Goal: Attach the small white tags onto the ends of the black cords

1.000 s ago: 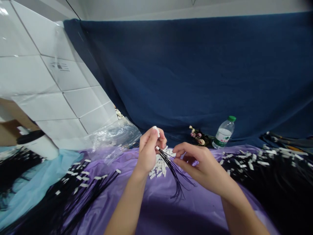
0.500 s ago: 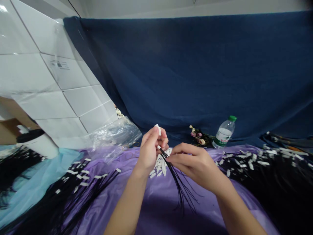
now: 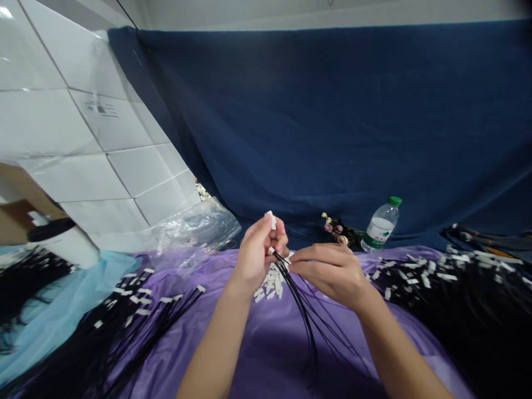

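My left hand [image 3: 255,255] is raised over the purple cloth [image 3: 266,349], fingers closed, pinching a small white connector [image 3: 271,219] at its fingertips and gripping the top of a thin bundle of black wires [image 3: 305,316]. My right hand [image 3: 328,271] is closed in a pinch on those same wires just right of my left hand. The wires hang down and fan out toward me. Behind my hands lies a small pile of white connectors [image 3: 270,282].
A heap of black wires with white tags [image 3: 449,288] lies to the right, another heap of tagged wires [image 3: 124,321] to the left. A clear plastic bag [image 3: 195,230], a water bottle [image 3: 380,224] and small dried flowers [image 3: 338,233] stand at the back. White boxes [image 3: 83,138] rise on the left.
My right hand has slid left and closer to my left hand along the wires. The wire bundle now hangs lower and more spread toward me.
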Demonstrator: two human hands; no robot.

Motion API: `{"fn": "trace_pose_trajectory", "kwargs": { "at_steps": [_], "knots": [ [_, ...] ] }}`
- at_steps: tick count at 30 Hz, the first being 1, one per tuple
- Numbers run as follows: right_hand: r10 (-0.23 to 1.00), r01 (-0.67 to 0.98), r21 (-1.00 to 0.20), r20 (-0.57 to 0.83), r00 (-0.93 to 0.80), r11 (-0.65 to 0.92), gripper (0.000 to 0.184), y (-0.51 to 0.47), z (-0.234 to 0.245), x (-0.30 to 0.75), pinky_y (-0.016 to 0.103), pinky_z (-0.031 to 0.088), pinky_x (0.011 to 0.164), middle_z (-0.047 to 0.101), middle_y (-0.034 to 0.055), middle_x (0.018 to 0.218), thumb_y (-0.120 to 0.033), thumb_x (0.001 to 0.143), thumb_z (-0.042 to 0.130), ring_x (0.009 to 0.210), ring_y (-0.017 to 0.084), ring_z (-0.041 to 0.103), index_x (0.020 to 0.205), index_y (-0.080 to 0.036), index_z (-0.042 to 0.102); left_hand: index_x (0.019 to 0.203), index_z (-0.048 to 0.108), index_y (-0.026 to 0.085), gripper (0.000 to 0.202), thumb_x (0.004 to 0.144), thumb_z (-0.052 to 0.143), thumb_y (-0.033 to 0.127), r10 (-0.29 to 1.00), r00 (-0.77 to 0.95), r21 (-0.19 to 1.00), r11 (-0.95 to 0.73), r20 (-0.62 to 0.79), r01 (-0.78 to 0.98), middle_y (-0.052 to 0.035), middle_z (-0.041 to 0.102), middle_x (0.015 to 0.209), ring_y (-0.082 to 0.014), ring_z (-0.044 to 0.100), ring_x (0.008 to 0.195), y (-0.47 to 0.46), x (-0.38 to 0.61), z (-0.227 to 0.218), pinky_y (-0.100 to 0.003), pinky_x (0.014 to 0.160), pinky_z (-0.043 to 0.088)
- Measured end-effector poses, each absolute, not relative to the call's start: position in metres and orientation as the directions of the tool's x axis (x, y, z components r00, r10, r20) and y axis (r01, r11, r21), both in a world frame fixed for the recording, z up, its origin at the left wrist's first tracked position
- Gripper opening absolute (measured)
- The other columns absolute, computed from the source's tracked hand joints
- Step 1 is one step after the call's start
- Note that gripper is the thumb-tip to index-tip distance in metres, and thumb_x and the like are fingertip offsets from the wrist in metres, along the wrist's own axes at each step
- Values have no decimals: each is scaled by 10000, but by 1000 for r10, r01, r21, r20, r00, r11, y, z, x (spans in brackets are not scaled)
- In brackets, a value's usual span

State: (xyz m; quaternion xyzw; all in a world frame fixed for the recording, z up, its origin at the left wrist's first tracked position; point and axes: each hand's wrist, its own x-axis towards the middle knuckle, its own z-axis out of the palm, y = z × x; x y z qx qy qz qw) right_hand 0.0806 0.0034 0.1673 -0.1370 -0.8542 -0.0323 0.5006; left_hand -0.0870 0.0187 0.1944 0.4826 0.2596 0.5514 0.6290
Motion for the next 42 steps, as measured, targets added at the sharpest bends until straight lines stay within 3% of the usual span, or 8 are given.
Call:
{"fn": "trace_pose_trajectory", "kwargs": {
  "at_steps": [4,7,9,12,15,20,25,42],
  "knots": [
    [266,159,-225,909,-322,961,203,7,165,74,289,579,702,730,48,895,-77,835,634,827,160,698,979,-208,692,740,489,164,431,837,537,581,953,248,917,-65,174,-394,51,402,503,-43,363,390,18,-85,194,-151,372,109],
    [440,-3,-440,898,22,898,88,10,165,68,318,576,606,710,23,785,-177,861,630,722,174,683,880,-238,690,745,510,158,424,829,554,571,958,236,935,-75,165,-348,54,382,511,-34,322,394,19,-84,193,-155,382,112],
    [593,-234,-546,758,272,805,80,11,169,70,298,571,585,670,-12,735,-284,874,636,675,149,661,807,-262,674,753,537,152,422,833,552,565,960,232,947,-78,156,-311,51,381,519,-28,280,400,19,-84,192,-159,388,115],
    [766,-566,-520,496,410,640,129,10,179,86,212,550,621,585,-57,664,-406,826,698,602,76,585,765,-295,676,770,577,146,414,840,550,553,962,231,959,-81,147,-270,43,383,540,-33,277,426,20,-85,192,-166,394,118],
    [820,-663,-488,403,406,568,102,5,191,108,152,430,446,492,-63,583,-404,842,684,454,59,398,793,-316,701,772,605,146,404,832,564,543,962,233,966,-83,142,-246,36,369,550,-50,312,451,20,-84,193,-181,393,105],
    [800,-543,-588,445,402,599,122,-5,194,114,187,208,313,335,-93,487,-367,898,602,361,55,133,856,-313,702,794,632,154,381,826,577,530,948,275,968,-96,160,-231,35,369,529,-63,317,450,19,-84,192,-203,393,94],
    [792,-9,-805,582,184,594,79,-11,184,98,224,270,393,439,-49,472,-269,786,711,418,72,340,804,-200,745,779,622,153,371,852,546,509,926,325,957,-102,191,-273,49,348,476,-56,284,414,18,-86,192,-209,413,112],
    [703,315,-665,711,-11,677,112,-17,183,88,228,304,433,538,-47,512,-228,843,653,452,67,393,777,-207,741,771,633,152,348,875,537,471,852,453,942,-127,264,-311,46,375,471,-62,314,430,14,-90,190,-230,465,216]
  ]
}}
